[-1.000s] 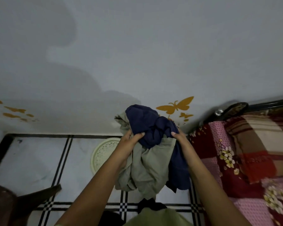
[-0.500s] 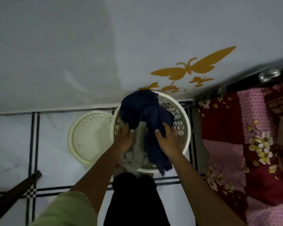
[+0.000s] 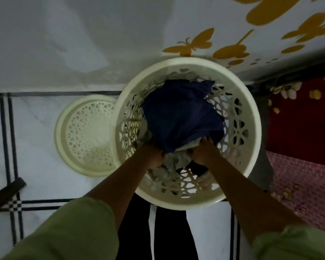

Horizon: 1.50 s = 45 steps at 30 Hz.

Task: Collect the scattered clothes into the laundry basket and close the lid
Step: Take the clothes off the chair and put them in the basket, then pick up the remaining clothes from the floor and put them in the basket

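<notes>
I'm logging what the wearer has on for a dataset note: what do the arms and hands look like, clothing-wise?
Both arms wear light green sleeves, the left sleeve and right sleeve both ending above the forearms, which are bare. The left hand and right hand are bare too: no gloves, and no watch or bracelet shows. Rings cannot be told in this dim, blurred view.

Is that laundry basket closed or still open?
Open. The laundry basket has no lid on; the lid lies flat on the floor beside it, and both hands push clothes inside.

No readable text, label, brand or number shows anywhere.
</notes>
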Motion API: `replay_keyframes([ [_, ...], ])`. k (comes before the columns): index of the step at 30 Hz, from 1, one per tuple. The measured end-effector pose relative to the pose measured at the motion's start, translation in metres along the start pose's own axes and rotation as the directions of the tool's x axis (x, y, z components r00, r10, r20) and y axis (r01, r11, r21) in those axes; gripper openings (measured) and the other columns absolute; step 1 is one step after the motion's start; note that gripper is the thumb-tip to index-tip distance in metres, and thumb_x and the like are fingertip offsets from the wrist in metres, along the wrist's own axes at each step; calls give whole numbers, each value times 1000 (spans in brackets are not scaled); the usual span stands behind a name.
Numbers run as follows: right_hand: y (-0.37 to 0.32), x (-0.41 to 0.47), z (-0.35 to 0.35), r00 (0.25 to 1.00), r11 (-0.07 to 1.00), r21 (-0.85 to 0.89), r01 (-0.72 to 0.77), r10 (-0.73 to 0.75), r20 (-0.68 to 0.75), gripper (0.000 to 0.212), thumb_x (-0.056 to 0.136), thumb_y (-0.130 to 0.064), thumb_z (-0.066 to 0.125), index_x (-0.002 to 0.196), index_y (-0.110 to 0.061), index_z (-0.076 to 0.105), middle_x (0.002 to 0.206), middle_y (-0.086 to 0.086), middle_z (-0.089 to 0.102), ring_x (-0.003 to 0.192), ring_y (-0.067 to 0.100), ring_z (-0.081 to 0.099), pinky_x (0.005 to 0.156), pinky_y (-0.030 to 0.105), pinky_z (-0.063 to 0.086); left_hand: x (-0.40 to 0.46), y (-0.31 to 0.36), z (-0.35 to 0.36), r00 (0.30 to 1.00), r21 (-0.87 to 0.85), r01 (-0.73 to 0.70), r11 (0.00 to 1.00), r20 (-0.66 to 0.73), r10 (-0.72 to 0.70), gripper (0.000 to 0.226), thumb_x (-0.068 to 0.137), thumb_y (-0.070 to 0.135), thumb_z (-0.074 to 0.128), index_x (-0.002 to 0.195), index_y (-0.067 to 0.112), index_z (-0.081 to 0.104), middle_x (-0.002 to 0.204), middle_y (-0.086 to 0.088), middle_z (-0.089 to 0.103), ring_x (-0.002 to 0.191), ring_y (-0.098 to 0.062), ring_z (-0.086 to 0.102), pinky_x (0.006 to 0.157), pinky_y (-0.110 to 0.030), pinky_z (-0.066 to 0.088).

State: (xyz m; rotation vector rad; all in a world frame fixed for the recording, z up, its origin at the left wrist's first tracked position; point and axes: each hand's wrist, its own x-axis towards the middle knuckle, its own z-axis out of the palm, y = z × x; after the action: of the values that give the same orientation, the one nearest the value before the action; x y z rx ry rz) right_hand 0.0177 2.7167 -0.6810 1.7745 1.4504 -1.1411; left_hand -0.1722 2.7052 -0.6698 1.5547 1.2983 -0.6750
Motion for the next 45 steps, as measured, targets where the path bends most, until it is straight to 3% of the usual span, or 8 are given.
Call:
replay_keyframes([
  [7, 2, -92, -42, 980, 981, -42, 189, -191, -51, 27, 97, -24, 47, 113, -17, 67, 107, 11, 67, 90, 21, 60, 75, 32, 49, -97, 0, -37, 956, -269, 12, 963, -281, -90, 31, 96, 26, 40, 120, 16, 58, 115, -11, 67, 103, -29, 62, 88, -41, 50],
  [13, -68, -235, -97, 922, 890, 255, 378, -340, -183, 25, 96, -28, 52, 104, -8, 65, 98, 8, 69, 93, 22, 63, 83, 35, 51, -237, 16, -65, 841, -710, -211, 672, -482, -244, 24, 96, 18, 47, 114, 16, 63, 95, -2, 72, 82, -12, 69, 78, -23, 52],
  [16, -117, -309, -124, 852, 829, 202, 521, -492, -179, 32, 99, -34, 47, 111, -8, 63, 105, 11, 70, 97, 26, 64, 86, 40, 51, -316, 16, -75, 715, -748, -295, 595, -586, -382, 19, 96, 18, 47, 108, 19, 62, 84, -4, 72, 72, -8, 69, 61, -11, 47],
  [24, -212, -484, -121, 558, 574, 48, 817, -769, -311, 22, 97, -36, 48, 105, -21, 62, 84, -9, 63, 78, 18, 68, 73, 36, 55, -515, -1, -42, 451, -752, -474, 459, -654, -607, 15, 95, 19, 50, 101, 20, 64, 74, -2, 69, 70, -11, 67, 71, -15, 50],
  [31, -277, -606, -8, 377, 380, -7, 925, -919, -115, 10, 97, -33, 50, 103, -25, 53, 81, -6, 62, 56, 11, 68, 55, 24, 53, -661, -43, 87, 273, -769, -525, 363, -557, -784, 15, 95, 26, 51, 103, 23, 63, 78, -4, 70, 75, -16, 69, 79, -34, 55],
  [37, -330, -706, 160, 239, 244, 18, 970, -959, 154, 9, 93, -27, 58, 96, -19, 56, 80, 2, 63, 61, 19, 69, 51, 20, 54, -774, -83, 263, 101, -814, -554, 174, -273, -957, 11, 94, 23, 53, 96, 23, 63, 75, 0, 69, 71, -13, 67, 79, -33, 55],
  [42, -352, -789, 335, 130, 158, 38, 987, -909, 395, 8, 93, -21, 59, 95, -14, 57, 76, -2, 65, 56, 2, 66, 51, 14, 51, -848, -101, 432, -21, -790, -612, 45, -41, -999, 11, 92, 26, 53, 88, 26, 63, 68, 1, 67, 69, -18, 67, 75, -33, 54],
  [45, -350, -832, 426, 92, 143, 48, 989, -825, 558, 11, 93, -24, 59, 96, -14, 55, 78, -1, 65, 57, 15, 70, 56, 34, 59, -875, -96, 516, -62, -717, -694, -64, 148, -987, 15, 93, 24, 54, 81, 25, 63, 66, 1, 65, 63, -12, 62, 69, -25, 54],
])
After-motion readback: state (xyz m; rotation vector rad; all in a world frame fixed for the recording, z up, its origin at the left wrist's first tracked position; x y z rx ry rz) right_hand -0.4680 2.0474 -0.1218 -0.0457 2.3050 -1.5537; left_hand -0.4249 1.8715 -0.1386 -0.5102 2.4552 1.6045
